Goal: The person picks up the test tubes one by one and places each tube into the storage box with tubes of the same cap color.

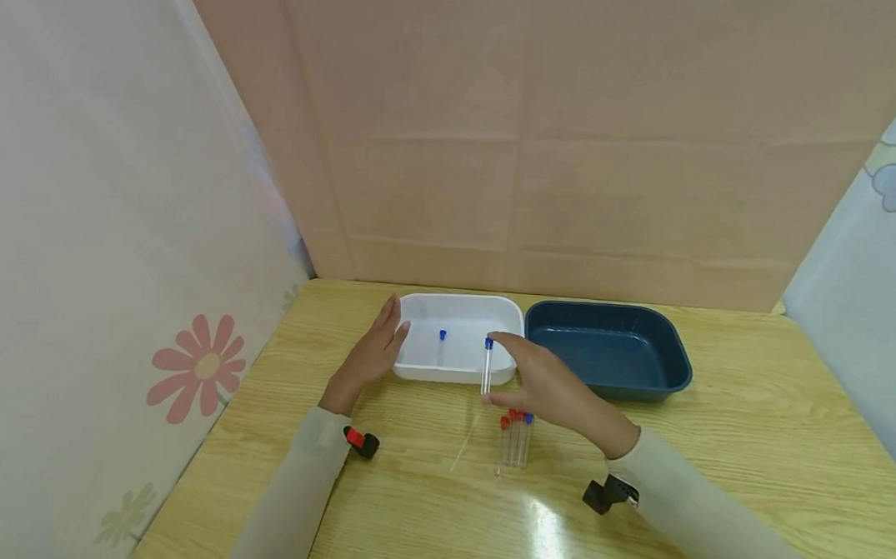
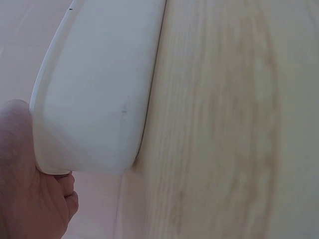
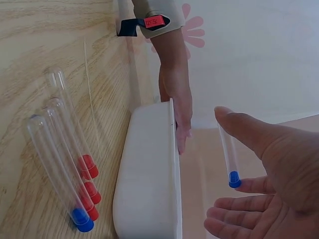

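Note:
My right hand holds a clear test tube with a blue cap upright, its thumb at the rounded bottom and index finger at the cap; the other fingers are extended in the right wrist view. The tube overlaps the front wall of the white tray in the head view. At that tray's left end, my left hand holds the rim, thumb over the edge and fingers along the outside. Inside the tray is another blue-capped test tube. Several test tubes with red and blue caps lie on the table beside the tray.
A dark blue tray stands just right of the white one. Both rest on a wood-grain table, near a tan backdrop. A patterned white curtain hangs on the left.

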`<state>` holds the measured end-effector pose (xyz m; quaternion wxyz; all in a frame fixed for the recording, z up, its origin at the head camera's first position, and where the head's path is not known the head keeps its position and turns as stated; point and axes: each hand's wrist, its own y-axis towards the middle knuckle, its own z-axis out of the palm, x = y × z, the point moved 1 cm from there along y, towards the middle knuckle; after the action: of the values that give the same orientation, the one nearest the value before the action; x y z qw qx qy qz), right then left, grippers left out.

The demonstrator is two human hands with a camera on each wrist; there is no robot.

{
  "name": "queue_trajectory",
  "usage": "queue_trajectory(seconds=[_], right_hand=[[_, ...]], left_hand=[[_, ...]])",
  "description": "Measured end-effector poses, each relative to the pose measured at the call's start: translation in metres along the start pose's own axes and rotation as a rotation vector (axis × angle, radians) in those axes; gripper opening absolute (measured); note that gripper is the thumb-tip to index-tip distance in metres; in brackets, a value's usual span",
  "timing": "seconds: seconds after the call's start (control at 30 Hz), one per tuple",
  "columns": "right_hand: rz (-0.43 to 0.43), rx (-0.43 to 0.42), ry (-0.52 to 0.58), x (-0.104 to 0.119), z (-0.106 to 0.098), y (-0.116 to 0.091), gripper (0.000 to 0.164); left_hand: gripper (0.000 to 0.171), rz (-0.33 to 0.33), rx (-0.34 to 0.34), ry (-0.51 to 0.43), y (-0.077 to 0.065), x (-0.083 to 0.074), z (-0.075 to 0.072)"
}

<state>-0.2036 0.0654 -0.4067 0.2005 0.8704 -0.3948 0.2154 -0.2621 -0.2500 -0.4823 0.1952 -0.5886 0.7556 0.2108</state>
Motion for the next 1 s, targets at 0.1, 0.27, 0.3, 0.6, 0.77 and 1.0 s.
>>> queue_trajectory(seconds=[0.1, 0.27, 0.3, 0.6, 0.77, 1.0], right_hand=[[0.009, 0.001, 0.007, 0.000, 0.000, 0.004, 0.091], [0.033, -0.009, 0.003, 0.001, -0.001, 0.011, 0.090], [0.039, -0.010, 0.008, 0.001, -0.001, 0.012, 0.090], [0.039, -0.006, 0.012, -0.003, -0.002, 0.025, 0.090], [0.054, 0.013, -0.005, -0.006, -0.004, 0.032, 0.092], [0.061, 0.044, 0.011, -0.009, -0.005, 0.039, 0.093]], left_hand=[[0.072, 0.001, 0.004, -0.004, 0.000, 0.000, -0.001], [0.070, 0.011, -0.003, 0.001, 0.000, 0.001, -0.001], [0.069, 0.012, -0.004, 0.001, 0.000, 0.001, -0.001], [0.070, 0.010, -0.004, 0.002, 0.000, -0.002, -0.002], [0.071, 0.006, -0.007, 0.002, 0.000, -0.004, -0.002], [0.070, 0.019, -0.005, 0.008, 0.000, -0.005, -0.002]])
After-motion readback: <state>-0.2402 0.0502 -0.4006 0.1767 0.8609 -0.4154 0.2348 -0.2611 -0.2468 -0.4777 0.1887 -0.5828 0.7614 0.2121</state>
